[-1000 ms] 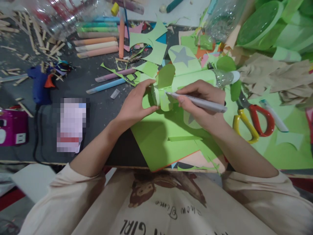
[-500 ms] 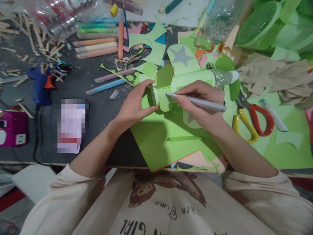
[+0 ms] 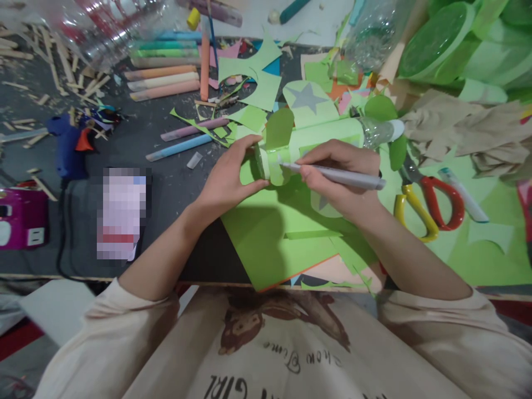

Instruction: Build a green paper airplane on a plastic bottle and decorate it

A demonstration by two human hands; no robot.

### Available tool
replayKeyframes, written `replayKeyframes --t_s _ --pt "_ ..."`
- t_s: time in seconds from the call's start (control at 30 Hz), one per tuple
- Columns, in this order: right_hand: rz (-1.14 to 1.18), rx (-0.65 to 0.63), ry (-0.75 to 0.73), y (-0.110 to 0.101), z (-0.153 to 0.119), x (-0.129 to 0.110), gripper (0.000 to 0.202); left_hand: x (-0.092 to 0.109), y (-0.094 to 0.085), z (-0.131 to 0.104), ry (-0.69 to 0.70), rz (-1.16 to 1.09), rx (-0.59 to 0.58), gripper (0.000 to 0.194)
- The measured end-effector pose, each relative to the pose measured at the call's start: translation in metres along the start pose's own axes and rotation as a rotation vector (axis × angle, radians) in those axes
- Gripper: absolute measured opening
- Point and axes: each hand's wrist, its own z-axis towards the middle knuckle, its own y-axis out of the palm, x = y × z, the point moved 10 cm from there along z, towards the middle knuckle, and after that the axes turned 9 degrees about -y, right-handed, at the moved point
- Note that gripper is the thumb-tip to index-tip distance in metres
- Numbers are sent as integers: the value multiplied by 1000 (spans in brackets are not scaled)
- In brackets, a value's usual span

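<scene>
A clear plastic bottle (image 3: 376,133) with a white cap lies on its side, wrapped in light green paper. Paper wings stick out from it, one carrying a grey star (image 3: 306,98), and small rounded green flaps (image 3: 279,128) stand near its base. My left hand (image 3: 233,172) grips the bottle's base end between thumb and fingers. A grey marker (image 3: 349,176) is pinched in my right hand (image 3: 338,169), its tip at a green flap on the near side of the base. Under the bottle lies a green paper sheet (image 3: 257,244).
Scissors (image 3: 443,205) with red and yellow handles lie to the right, beside a capped marker (image 3: 463,194) and crumpled brown paper (image 3: 453,130). At left are a blue glue gun (image 3: 68,147), a phone (image 3: 121,213) and a purple box (image 3: 22,218). Markers (image 3: 164,80) and paper scraps lie behind.
The marker tip has shifted slightly to the right along the flap. The near flap appears tilted up a little. My left hand keeps its hold on the base.
</scene>
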Motion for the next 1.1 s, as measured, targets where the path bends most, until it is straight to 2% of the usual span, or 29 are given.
replayKeyframes --t_s 0.3,0.6,0.83,1.1 --pt "21 17 -30 -2 2 -3 13 -2 0 0 -9 -12 -9 74" --pt "50 94 39 -8 -2 5 19 -1 0 0 -27 -25 -20 71" --pt "-37 -80 -10 8 1 -6 9 -2 2 1 -28 -50 -40 71" --pt "-45 -106 -24 11 1 -5 10 -2 1 1 -37 -62 -34 74"
